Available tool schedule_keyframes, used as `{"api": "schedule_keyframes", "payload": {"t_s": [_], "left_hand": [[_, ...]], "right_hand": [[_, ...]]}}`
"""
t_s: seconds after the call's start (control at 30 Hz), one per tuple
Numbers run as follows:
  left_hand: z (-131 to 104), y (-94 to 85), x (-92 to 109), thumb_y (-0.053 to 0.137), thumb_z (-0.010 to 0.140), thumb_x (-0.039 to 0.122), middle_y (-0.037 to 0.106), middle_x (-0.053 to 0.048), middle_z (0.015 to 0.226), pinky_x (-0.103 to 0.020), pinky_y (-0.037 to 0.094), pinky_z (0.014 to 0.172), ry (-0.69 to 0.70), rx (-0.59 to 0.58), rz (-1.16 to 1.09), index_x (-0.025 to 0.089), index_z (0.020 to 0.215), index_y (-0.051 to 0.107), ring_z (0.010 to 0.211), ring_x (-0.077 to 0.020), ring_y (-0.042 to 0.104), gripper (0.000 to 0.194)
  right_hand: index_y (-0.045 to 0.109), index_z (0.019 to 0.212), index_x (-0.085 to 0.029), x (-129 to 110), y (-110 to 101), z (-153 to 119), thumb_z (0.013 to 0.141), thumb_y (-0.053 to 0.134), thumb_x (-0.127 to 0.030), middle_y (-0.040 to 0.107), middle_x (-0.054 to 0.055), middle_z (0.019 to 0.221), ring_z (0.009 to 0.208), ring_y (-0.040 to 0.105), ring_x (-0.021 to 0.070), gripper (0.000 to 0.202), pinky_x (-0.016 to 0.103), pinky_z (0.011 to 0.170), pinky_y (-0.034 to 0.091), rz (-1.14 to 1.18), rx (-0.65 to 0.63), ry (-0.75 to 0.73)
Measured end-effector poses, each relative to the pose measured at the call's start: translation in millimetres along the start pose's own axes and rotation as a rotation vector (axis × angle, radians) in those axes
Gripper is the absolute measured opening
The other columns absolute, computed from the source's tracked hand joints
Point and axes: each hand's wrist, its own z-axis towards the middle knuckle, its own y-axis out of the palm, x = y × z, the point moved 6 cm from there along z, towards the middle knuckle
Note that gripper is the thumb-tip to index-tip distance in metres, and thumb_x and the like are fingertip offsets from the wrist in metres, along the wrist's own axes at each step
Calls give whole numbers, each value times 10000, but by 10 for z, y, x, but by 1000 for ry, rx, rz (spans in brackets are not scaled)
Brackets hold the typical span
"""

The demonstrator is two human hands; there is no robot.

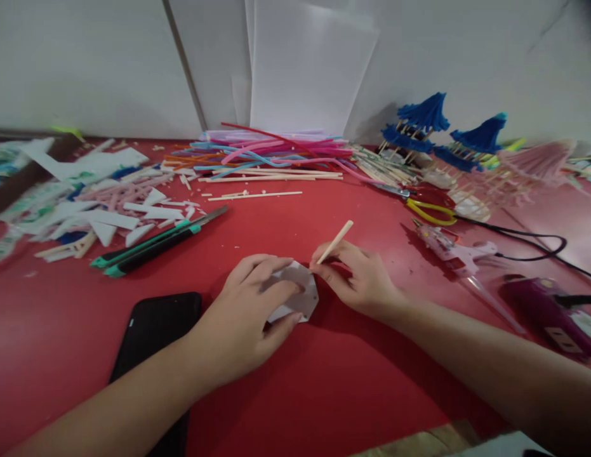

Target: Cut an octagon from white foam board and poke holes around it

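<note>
A small white many-sided card piece (308, 298) with small holes near its edge lies on the red tabletop, partly covered by my left hand (257, 304). The fingers of that hand are curled over the card and grip its edges. My right hand (359, 276) pinches a short pale wooden stick (337, 240) between thumb and fingers. The stick leans up to the right, and its lower end is at the card's upper right edge; whether it sits in a hole is hidden by the fingertips.
A green-black utility knife (157, 247) and a black phone (157, 330) lie left, near paper scraps (105, 222). Pipe cleaners (276, 149) and sticks are behind. At right are yellow-handled scissors (431, 212), a glue gun (454, 251), a purple power strip (547, 317) and blue-roofed models (423, 117).
</note>
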Motion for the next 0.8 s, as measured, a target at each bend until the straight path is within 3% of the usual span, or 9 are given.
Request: {"api": "schedule_keyframes", "payload": {"t_s": [0.07, 0.13, 0.27, 0.37, 0.47, 0.53, 0.63, 0.7, 0.8], "left_hand": [[23, -96, 5, 606, 864, 261, 606, -92, 1207, -454, 427, 949, -15, 90, -89, 215, 938, 574, 1126, -265, 513, 93], [34, -188, -43, 595, 862, 257, 638, -46, 943, -377, 456, 819, -98, 183, -221, 218, 750, 478, 921, -206, 565, 167], [18, -247, -195, 503, 887, 243, 446, 37, 635, -279, 379, 556, -308, 264, -418, 231, 633, 313, 589, -127, 435, 318], [5, -271, -281, 456, 918, 250, 453, 49, 664, -264, 407, 554, -369, 344, -483, 241, 688, 293, 583, -112, 463, 281], [-16, -310, -369, 378, 956, 254, 520, 58, 713, -294, 478, 661, -391, 475, -546, 256, 902, 381, 657, -124, 562, 54], [-34, -336, -407, 372, 963, 255, 616, 20, 846, -337, 495, 766, -393, 540, -542, 258, 1172, 351, 824, -150, 625, 211], [-18, -327, -382, 379, 982, 295, 660, -47, 1017, -364, 489, 820, -376, 460, -442, 242, 1255, 370, 980, -179, 631, 278], [7, -300, -327, 381, 990, 343, 655, -24, 885, -346, 491, 753, -347, 357, -379, 234, 1034, 502, 878, -179, 640, 169], [25, -289, -252, 470, 951, 384, 600, -13, 772, -367, 471, 757, -282, 313, -330, 226, 754, 497, 860, -204, 601, 255]], "right_hand": [[599, 894, -221, -3, 0, -1, 907, 540, -188, 722, 30, 869, 760, 703, 166, 69, 270, 687, 570, -12, 10, 0], [601, 892, -225, -7, -2, -1, 905, 538, -187, 725, 34, 866, 748, 707, 172, 74, 278, 672, 575, -26, 22, 0], [598, 874, -226, -18, 5, 2, 905, 541, -193, 729, 34, 845, 737, 713, 174, 73, 282, 672, 580, -33, 18, -2], [599, 882, -224, -25, 3, 4, 906, 539, -193, 732, 36, 840, 736, 718, 179, 71, 287, 666, 586, -33, 16, -2], [594, 890, -221, -34, 1, 5, 903, 536, -183, 730, 32, 822, 716, 718, 176, 70, 283, 647, 591, -26, 19, -9], [592, 892, -222, -36, 5, 4, 903, 536, -182, 731, 31, 820, 714, 719, 175, 69, 280, 644, 595, -22, 20, -14], [594, 891, -222, -26, 11, -6, 905, 538, -186, 733, 32, 834, 731, 723, 175, 68, 279, 660, 598, -20, 24, -8], [597, 892, -222, -17, 14, -14, 906, 543, -188, 732, 33, 843, 741, 722, 175, 65, 280, 675, 598, -14, 23, -5], [602, 905, -221, -4, 11, -20, 906, 551, -188, 733, 35, 851, 758, 721, 176, 61, 286, 695, 596, -3, 27, -2]]}}
